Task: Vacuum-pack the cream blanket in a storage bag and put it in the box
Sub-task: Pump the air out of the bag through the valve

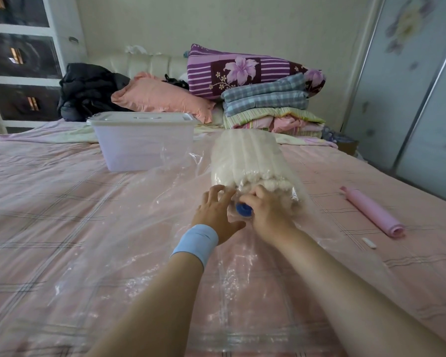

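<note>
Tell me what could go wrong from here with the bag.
The blue valve lies on slack plastic between the left hand and right hand; badly closed, it may let air back in.
The storage bag spreads far wider than the cream blanket; it could bunch and not fit the box.
The lid is on the box; someone must open it first.

Bed (49,202) head edge: black jacket (88,91), peach pillow (160,99), stacked folded quilts (265,99). Right edge: pink roll (371,211), possibly a mat.

arms: bare, no sleeves | left wrist: light-blue wristband (196,240)
</note>
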The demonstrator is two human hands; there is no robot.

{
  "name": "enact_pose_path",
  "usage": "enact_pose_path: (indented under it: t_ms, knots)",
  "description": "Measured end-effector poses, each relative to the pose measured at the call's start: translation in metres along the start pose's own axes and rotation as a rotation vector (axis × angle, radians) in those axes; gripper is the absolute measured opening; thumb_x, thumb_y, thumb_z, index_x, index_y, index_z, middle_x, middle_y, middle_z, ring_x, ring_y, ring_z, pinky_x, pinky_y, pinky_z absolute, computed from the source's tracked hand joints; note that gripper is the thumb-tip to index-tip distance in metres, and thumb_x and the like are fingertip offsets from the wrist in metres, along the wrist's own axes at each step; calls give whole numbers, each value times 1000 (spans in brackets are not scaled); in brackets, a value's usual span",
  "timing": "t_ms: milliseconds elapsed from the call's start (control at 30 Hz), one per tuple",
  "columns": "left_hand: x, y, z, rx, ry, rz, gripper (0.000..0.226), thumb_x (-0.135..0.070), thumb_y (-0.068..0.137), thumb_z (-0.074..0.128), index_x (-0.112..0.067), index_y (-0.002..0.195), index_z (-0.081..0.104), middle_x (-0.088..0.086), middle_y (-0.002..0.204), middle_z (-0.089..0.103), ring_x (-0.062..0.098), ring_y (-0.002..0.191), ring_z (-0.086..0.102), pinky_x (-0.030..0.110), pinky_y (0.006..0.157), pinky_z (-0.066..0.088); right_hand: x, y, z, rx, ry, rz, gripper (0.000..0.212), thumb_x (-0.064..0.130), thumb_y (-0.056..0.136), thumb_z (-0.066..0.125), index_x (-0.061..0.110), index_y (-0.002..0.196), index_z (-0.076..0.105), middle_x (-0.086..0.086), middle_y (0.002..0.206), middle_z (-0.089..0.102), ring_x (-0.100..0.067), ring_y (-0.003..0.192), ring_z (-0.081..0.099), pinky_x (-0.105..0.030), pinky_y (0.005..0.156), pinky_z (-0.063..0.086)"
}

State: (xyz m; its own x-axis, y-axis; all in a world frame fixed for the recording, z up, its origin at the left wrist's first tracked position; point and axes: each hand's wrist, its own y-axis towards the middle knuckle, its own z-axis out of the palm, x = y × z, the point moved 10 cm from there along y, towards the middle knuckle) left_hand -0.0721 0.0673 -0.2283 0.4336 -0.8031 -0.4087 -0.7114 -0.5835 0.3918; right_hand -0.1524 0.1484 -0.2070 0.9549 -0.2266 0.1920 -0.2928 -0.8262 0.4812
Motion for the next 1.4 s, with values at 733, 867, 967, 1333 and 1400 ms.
enact_pose_path:
  t_ms: [733, 867, 967, 1333, 1400]
  knots:
    - [-17, 9, -6, -28, -110, 24, 38, -36, 97, 55, -36, 135, 55, -8, 118, 46, 13, 113, 44, 33, 94, 46, -21, -3, -17, -128, 84, 102, 29, 25, 93, 68, 20, 121, 69, 3, 114, 64, -21, 102, 60, -29, 75, 38]
    - [-15, 8, -7, -43, -91, 25, 34, -30, 95, 60, -33, 128, 61, -7, 113, 46, 15, 108, 47, 33, 91, 48, -24, -4, -24, -175, 106, 139, 36, 26, 85, 74, 22, 120, 67, 4, 115, 64, -19, 103, 61, -31, 79, 46]
    - [-8, 9, -11, -81, -165, -36, 22, -31, 92, 64, -29, 114, 68, -9, 110, 49, 16, 99, 54, 33, 87, 50, -29, -3, -20, -151, 13, 186, 45, 49, 75, 81, 25, 111, 68, 5, 108, 63, -18, 97, 60, -33, 77, 48]
    - [-17, 9, -11, -76, -70, 14, 28, -24, 96, 56, -33, 121, 65, -8, 112, 50, 15, 102, 51, 33, 83, 50, -18, 0, -12, -115, 177, 148, 56, 17, 88, 66, 18, 142, 51, -4, 133, 52, -22, 116, 54, -23, 86, 37]
    - [-13, 10, -11, -83, -98, -25, 27, -25, 96, 57, -32, 120, 66, -8, 113, 50, 16, 101, 53, 32, 83, 50, -22, 2, -14, -154, 147, 184, 46, 31, 85, 75, 17, 127, 60, -3, 122, 57, -20, 106, 58, -25, 78, 38]
